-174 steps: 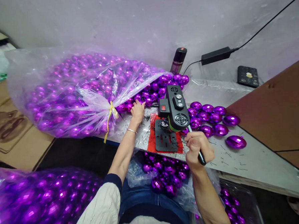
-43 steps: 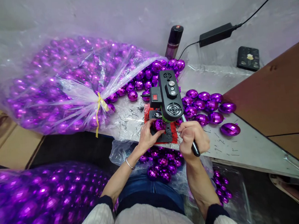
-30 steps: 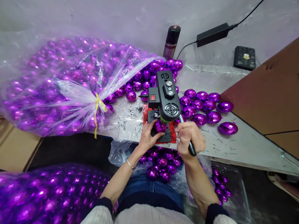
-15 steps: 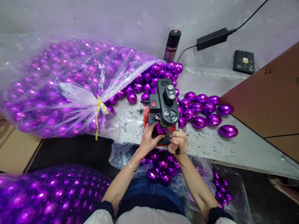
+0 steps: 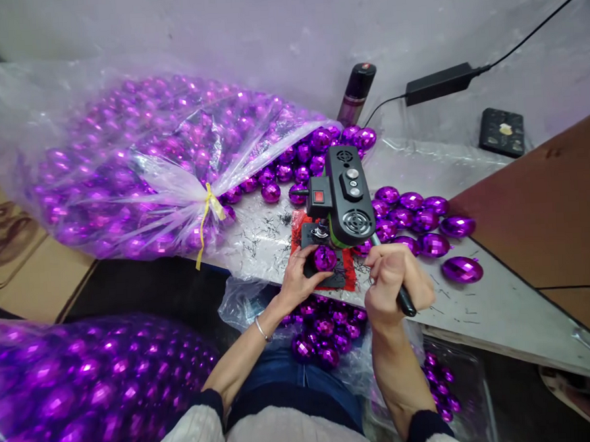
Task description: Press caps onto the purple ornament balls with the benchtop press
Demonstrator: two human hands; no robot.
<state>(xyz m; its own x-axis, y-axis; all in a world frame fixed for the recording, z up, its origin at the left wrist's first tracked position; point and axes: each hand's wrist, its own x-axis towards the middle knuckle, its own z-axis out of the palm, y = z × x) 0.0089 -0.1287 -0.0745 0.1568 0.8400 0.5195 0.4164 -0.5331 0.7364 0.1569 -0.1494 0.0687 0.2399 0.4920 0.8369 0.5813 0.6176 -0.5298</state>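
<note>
My left hand (image 5: 300, 273) has its thumb and fingers around a shiny purple faceted bauble (image 5: 324, 258). The bauble sits on the dark base of a small black bench machine (image 5: 349, 195) with round vents and a red switch. My right hand (image 5: 397, 281) grips the machine's lever (image 5: 407, 302), its fingers wrapped round the black handle. Under the machine lies a red sheet (image 5: 349, 271). Several loose purple baubles (image 5: 425, 220) rest on the table to the right, and more are heaped behind the machine.
A large tied clear bag (image 5: 139, 170) of purple baubles fills the table's left side; another bag (image 5: 96, 390) stands lower left. A dark spray can (image 5: 357, 92), power adapter (image 5: 439, 83) and cardboard (image 5: 547, 227) stand around. Black scraps litter the white table (image 5: 457, 298).
My right hand has swung up and to the right with the lever, toward the camera. My left hand stays at the bauble, which is now more exposed. The view has shifted slightly.
</note>
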